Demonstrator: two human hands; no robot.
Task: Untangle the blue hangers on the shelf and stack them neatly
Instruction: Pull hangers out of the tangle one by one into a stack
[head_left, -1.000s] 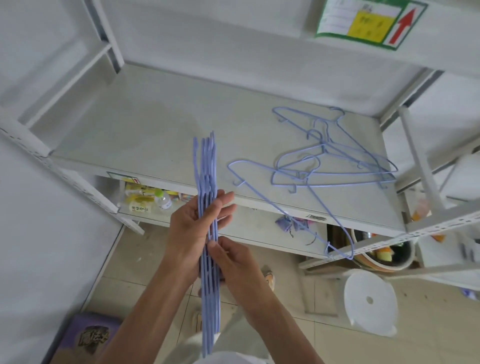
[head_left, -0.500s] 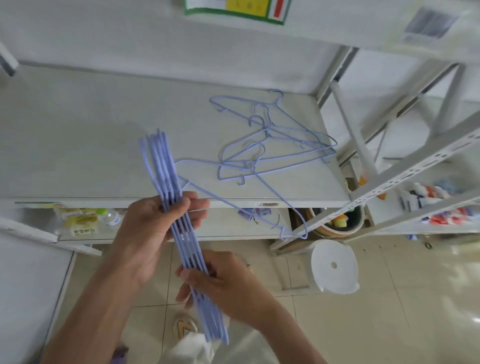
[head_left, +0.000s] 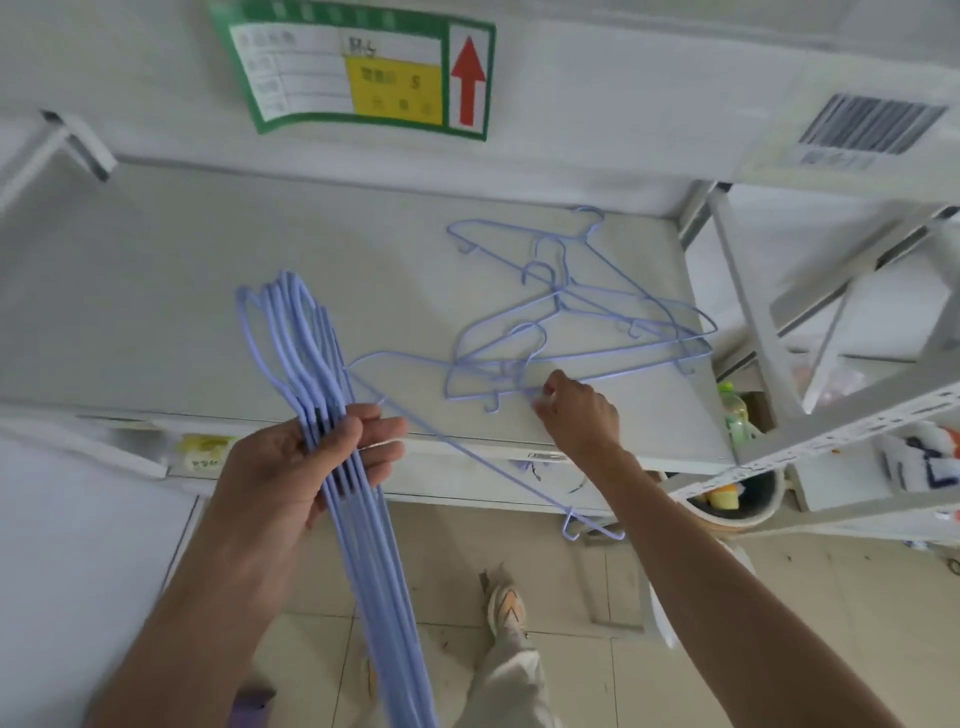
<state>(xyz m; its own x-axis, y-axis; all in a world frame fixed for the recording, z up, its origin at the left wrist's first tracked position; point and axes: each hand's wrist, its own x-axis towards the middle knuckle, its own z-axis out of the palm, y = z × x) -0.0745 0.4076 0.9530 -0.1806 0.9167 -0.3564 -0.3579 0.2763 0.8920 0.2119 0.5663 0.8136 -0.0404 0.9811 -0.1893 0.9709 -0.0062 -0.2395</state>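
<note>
Hangers (head_left: 571, 317): right hand (head_left: 579, 415) pinches one wire; lift it slowly, unhooking neighbours. Left hand (head_left: 291, 467) grips the bundle (head_left: 353, 499).

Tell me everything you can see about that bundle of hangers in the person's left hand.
The bundle of blue hangers is several thin hangers, seemingly coated wire, stacked flat against each other. It is seen edge-on, curved ends over the white shelf, the rest running down past the forearm toward the floor. The left hand grips it near the middle, fingers curled round it. Nothing else touches it.
</note>
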